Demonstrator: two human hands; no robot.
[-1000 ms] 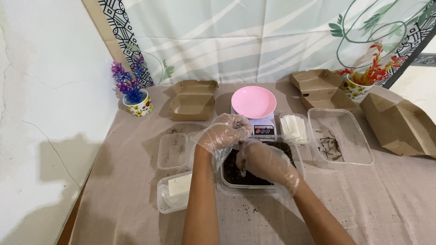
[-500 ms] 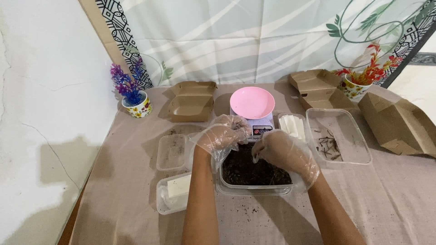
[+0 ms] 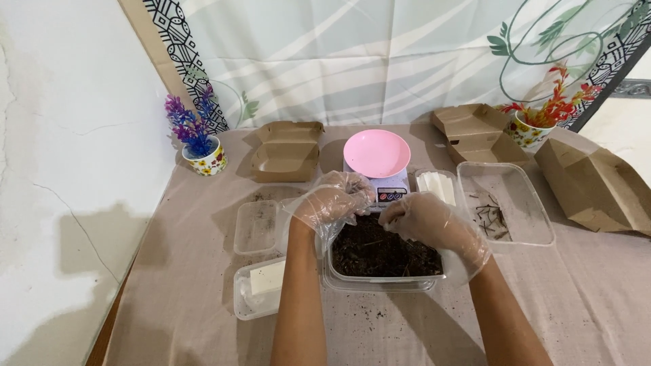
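A clear plastic container [image 3: 380,281] of dark soil [image 3: 380,251] sits in front of me on the beige cloth. Both my hands wear thin clear gloves. My left hand [image 3: 332,201] hovers over the container's far left corner with its fingers curled. My right hand [image 3: 426,220] is over the far edge, fingertips bunched toward the left hand's fingers. Whether either hand pinches anything is too small to see. Just behind them stands a white scale [image 3: 390,194] with a pink bowl [image 3: 377,152] on it.
To the left lie an empty clear tub [image 3: 256,227] and a tub with a white block [image 3: 261,288]. Right: a small tub of white strips [image 3: 437,184] and a clear tray with twigs [image 3: 505,203]. Brown paper boxes [image 3: 288,149] [image 3: 475,129] [image 3: 597,183] and two flower pots [image 3: 203,159] [image 3: 532,129] line the back. Soil crumbs dot the cloth.
My right hand has risen out of the soil and moved to the container's far edge, close to my left hand. The left hand has stayed in place.
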